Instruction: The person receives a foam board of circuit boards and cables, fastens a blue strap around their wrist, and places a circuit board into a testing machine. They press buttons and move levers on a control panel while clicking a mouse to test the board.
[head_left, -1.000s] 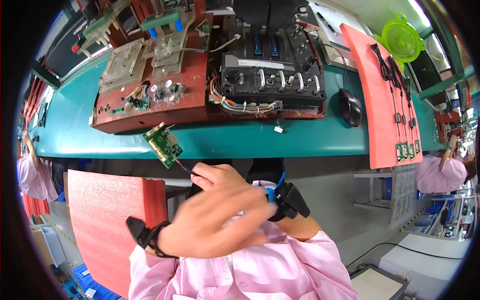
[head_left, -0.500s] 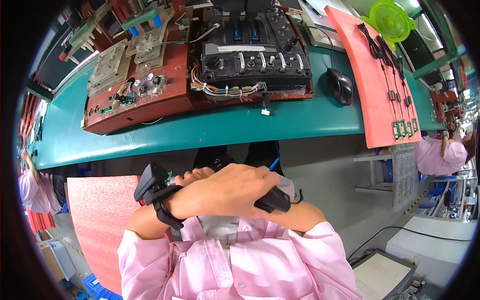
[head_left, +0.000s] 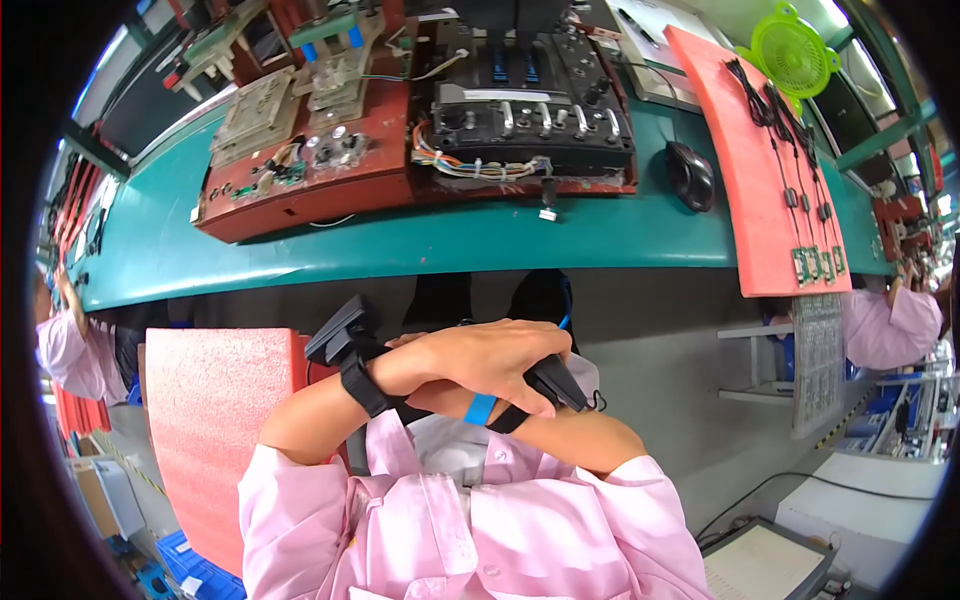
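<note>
1 blue strap (head_left: 480, 409) now vis, LH (head_left: 500, 358) adj.

The person's forearms cross low in front of the chest, both elbows bent and turned outward. The left forearm (head_left: 320, 415) slants inward and lies on top, its wrist (head_left: 397, 370) passing over the right hand (head_left: 436, 396). The left hand (head_left: 490, 350) is palm down across the right forearm (head_left: 570, 437), fingers (head_left: 553, 342) together and bent downward, thumb (head_left: 535, 402) set apart nearer the body. The right hand is mostly covered, so its finger pose is hard to judge.
</note>
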